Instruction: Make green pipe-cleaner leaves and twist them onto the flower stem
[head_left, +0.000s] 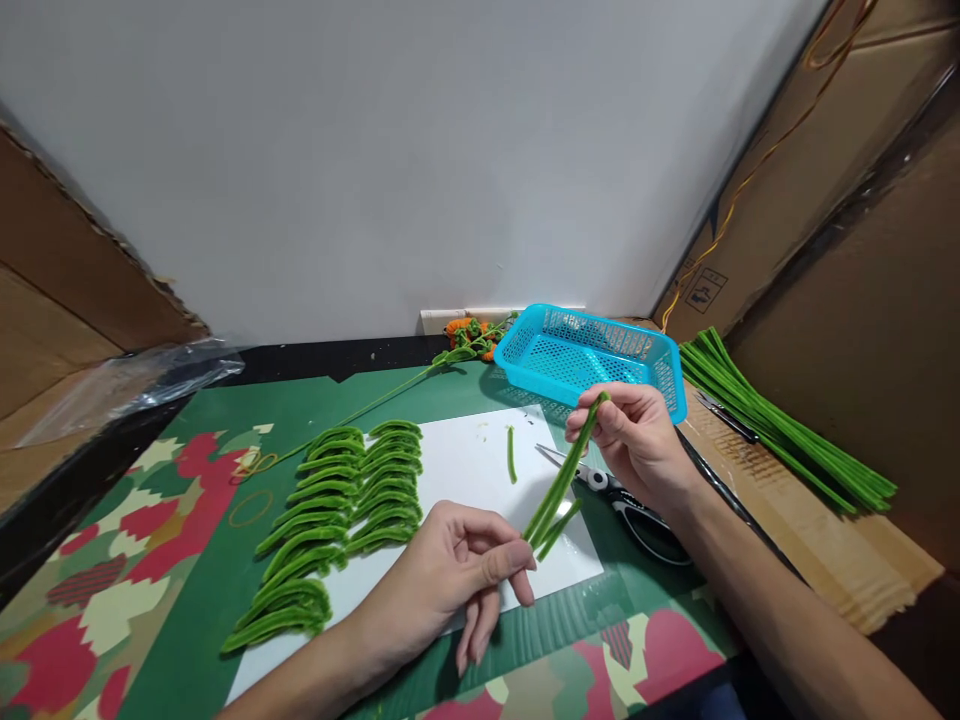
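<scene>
Between my hands, slanting over the white paper, is a bundle of green pipe cleaners. My left hand pinches its lower end between thumb and finger. The upper end is gripped by the fingertips of my right hand. A short green piece shows just beside the bundle's lower end; whether it is held or lies on the paper I cannot tell. Another short pipe cleaner piece lies on the paper. Scissors with black handles rest partly beneath my right hand.
Two columns of curved green pipe cleaner pieces lie on the left. A blue basket stands behind my right hand, beside an orange and green pipe cleaner flower. Long green pipe cleaners and a dark-handled tool lie on cardboard at right.
</scene>
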